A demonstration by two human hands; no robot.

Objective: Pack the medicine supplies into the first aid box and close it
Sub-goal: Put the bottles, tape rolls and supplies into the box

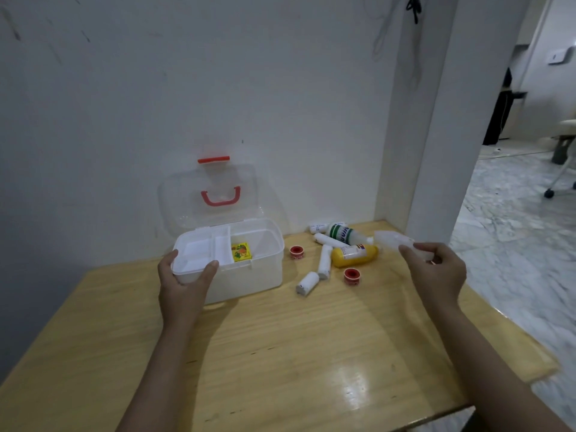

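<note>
- Wooden table (pixel 280 353) against a white wall — first aid box (pixel 249 275) open, yellow packet (pixel 241 252) inside.
- Left hand (pixel 184 285) grips the inner tray (pixel 199 254); right hand (pixel 436 272) pinches a clear plastic case (pixel 394 240).
- Packing has barely begun, I judge — bottles (pixel 352 244) and bandage rolls (pixel 324 261) lie beside the box; the case probably goes in next.

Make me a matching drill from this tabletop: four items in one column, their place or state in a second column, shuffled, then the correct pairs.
Items:
1. first aid box lid
2. yellow packet
3. yellow bottle
4. clear plastic piece

Place or state:
A. lying on its side on the table
B. held in the right hand
C. standing open against the wall
D. inside the first aid box

Pairs: 1-C, 2-D, 3-A, 4-B
</note>
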